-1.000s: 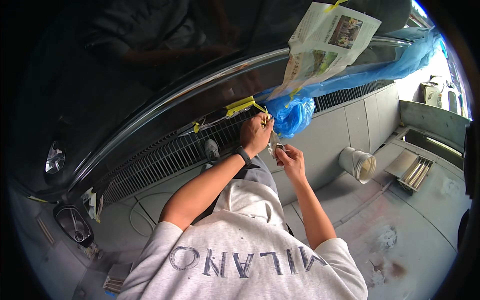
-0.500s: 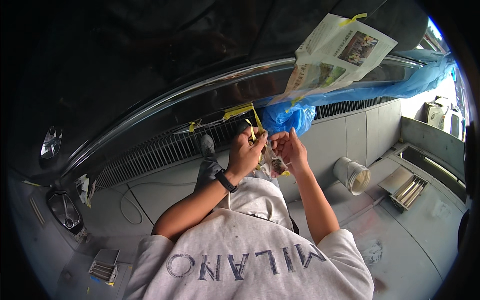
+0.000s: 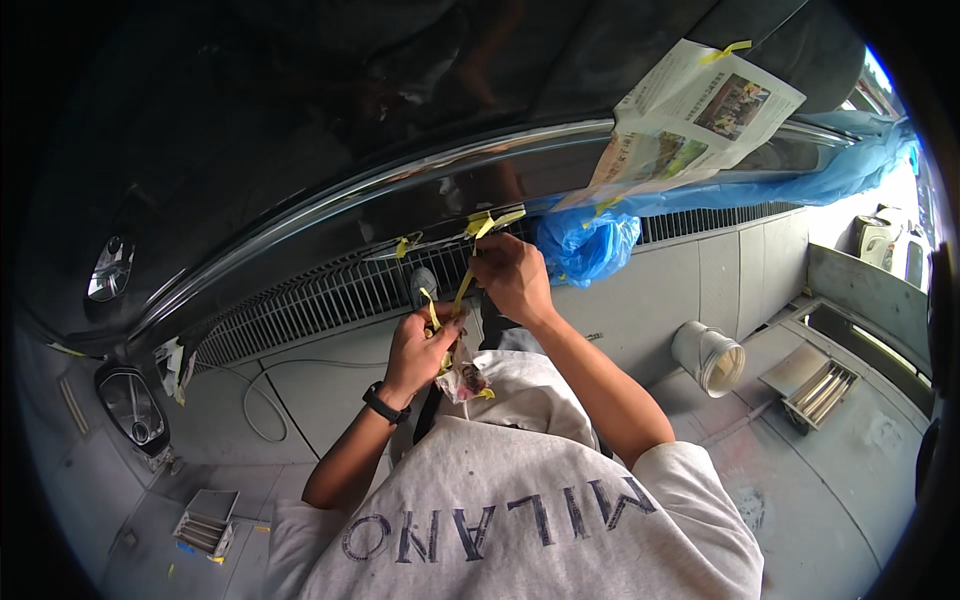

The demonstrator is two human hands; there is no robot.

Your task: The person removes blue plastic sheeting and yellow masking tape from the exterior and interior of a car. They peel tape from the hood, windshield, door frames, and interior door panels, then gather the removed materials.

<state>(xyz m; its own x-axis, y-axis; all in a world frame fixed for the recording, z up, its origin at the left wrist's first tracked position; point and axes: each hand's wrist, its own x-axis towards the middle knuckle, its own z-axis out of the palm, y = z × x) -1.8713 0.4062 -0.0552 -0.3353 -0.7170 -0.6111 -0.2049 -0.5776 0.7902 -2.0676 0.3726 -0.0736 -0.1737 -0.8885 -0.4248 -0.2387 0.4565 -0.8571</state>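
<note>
My left hand (image 3: 418, 352), a dark band on its wrist, is closed round a crumpled bundle of printed paper (image 3: 464, 378) with yellow masking tape on it. A strip of yellow masking tape (image 3: 464, 290) stretches up from this bundle. My right hand (image 3: 515, 280) has its fingers closed on the upper part of that strip, just below the dark car body's lower edge. More yellow tape (image 3: 495, 220) sticks along the edge above it. The fingertips of my right hand are partly hidden. Beside it hangs a bunched blue plastic sheet (image 3: 590, 245).
A newspaper sheet (image 3: 700, 120) is taped over the glossy dark car body (image 3: 300, 130). Floor grating (image 3: 320, 305) runs beneath it. A white bucket (image 3: 708, 358) and a lamp-like metal unit (image 3: 820, 390) stand at right; a hose (image 3: 262, 395) lies at left.
My hands have drawn apart. The left one moved left and down with the paper bundle; the right one rose leftward to the tape by the car's edge.
</note>
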